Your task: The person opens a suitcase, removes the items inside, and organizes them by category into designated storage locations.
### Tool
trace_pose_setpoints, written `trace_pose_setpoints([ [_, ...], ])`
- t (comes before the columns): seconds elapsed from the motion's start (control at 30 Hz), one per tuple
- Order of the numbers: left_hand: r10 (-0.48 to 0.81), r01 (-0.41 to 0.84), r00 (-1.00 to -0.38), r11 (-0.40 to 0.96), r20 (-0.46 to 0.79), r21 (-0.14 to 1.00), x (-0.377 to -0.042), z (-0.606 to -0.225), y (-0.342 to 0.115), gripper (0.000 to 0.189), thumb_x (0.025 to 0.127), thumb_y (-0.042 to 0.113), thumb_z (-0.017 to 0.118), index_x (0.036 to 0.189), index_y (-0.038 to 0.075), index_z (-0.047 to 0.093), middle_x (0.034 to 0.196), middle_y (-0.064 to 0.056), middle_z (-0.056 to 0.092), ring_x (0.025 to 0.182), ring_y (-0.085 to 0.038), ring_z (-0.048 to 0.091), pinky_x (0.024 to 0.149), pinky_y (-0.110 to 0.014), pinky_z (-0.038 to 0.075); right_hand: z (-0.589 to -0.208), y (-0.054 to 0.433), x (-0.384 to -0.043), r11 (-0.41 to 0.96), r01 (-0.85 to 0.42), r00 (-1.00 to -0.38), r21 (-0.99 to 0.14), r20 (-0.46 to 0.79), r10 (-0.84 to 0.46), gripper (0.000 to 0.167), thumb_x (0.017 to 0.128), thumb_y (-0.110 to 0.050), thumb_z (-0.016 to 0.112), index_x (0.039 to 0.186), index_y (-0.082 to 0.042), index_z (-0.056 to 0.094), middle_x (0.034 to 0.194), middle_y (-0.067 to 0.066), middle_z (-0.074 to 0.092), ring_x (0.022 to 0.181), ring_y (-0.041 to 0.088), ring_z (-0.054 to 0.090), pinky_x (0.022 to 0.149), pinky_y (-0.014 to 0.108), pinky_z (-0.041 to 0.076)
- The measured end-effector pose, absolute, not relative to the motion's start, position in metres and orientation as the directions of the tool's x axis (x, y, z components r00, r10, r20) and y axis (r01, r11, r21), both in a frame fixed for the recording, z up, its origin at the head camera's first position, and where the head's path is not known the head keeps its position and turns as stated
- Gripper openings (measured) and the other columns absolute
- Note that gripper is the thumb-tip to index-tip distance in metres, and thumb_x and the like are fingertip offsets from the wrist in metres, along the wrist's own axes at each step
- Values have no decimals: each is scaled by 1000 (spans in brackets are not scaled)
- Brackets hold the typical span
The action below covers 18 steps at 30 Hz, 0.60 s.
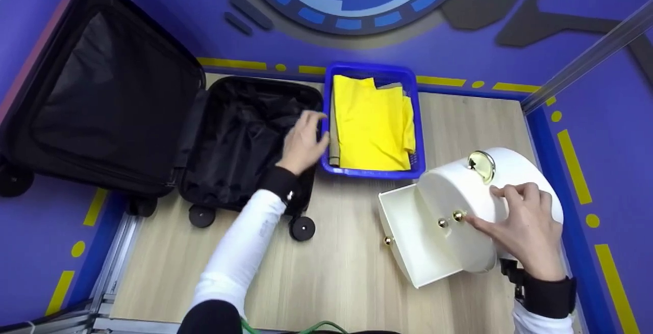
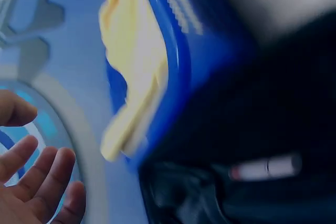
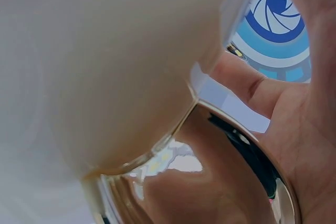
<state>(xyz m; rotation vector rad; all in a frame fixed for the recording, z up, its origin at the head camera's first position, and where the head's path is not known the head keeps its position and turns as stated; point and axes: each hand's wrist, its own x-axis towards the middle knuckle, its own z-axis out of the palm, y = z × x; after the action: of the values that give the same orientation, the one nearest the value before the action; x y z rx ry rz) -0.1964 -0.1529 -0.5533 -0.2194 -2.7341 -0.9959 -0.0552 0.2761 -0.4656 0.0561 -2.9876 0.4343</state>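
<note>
My left hand (image 1: 302, 143) hovers over the right side of an open black suitcase (image 1: 240, 135), close beside a blue basket (image 1: 370, 173). Its fingers (image 2: 47, 177) are spread and loosely bent, holding nothing. Folded yellow cloth (image 1: 370, 125) lies in the basket. On the right, my right hand (image 1: 530, 222) is at a white rounded drawer box (image 1: 474, 191), thumb near a gold knob (image 1: 458, 215) and fingers by the top. One drawer (image 1: 431, 242) is pulled out. A gold round handle (image 3: 210, 171) fills the lower right wrist view.
The suitcase lid (image 1: 107, 94) leans upright at the left against the blue wall. Black wheels (image 1: 302, 228) stick out from the suitcase's near side. A small pale tube-like thing (image 2: 266, 168) shows against the black in the left wrist view. Wooden tabletop (image 1: 342, 252) lies in front.
</note>
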Motion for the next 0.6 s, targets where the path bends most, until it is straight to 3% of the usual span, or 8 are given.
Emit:
trace_pose_setpoints([
  [0.13, -9, 77, -991, 789, 137, 610, -221, -570, -168, 48, 95, 21, 68, 141, 10, 58, 137, -12, 55, 119, -33, 61, 93, -50, 52, -465, 275, -55, 958, -60, -992, -281, 124, -25, 82, 63, -55, 96, 117, -1, 66, 116, 24, 49, 112, 51, 42, 63, 73, 45],
  [0.33, -46, -123, -986, 856, -163, 502, -233, -605, -175, 63, 96, 25, 68, 152, 9, 47, 150, -21, 41, 133, -41, 50, 103, -55, 46, -465, 275, -55, 958, -68, -991, -279, 132, -31, 82, 62, -53, 97, 117, 0, 67, 116, 26, 49, 111, 51, 42, 63, 73, 45],
  [0.47, -40, -171, -955, 883, -294, 437, -233, -619, -173, 73, 94, 25, 70, 158, 9, 39, 156, -25, 34, 138, -45, 45, 107, -57, 42, -465, 276, -55, 957, -65, -991, -283, 133, -28, 83, 62, -54, 96, 118, 0, 67, 116, 25, 49, 111, 51, 42, 63, 73, 44],
  [0.6, -26, -168, -939, 905, -342, 391, -229, -625, -170, 68, 93, 19, 70, 154, 8, 44, 154, -26, 35, 138, -44, 45, 108, -55, 43, -465, 276, -55, 957, -63, -991, -282, 134, -25, 83, 62, -56, 96, 117, -1, 67, 116, 25, 49, 111, 50, 42, 62, 72, 44],
])
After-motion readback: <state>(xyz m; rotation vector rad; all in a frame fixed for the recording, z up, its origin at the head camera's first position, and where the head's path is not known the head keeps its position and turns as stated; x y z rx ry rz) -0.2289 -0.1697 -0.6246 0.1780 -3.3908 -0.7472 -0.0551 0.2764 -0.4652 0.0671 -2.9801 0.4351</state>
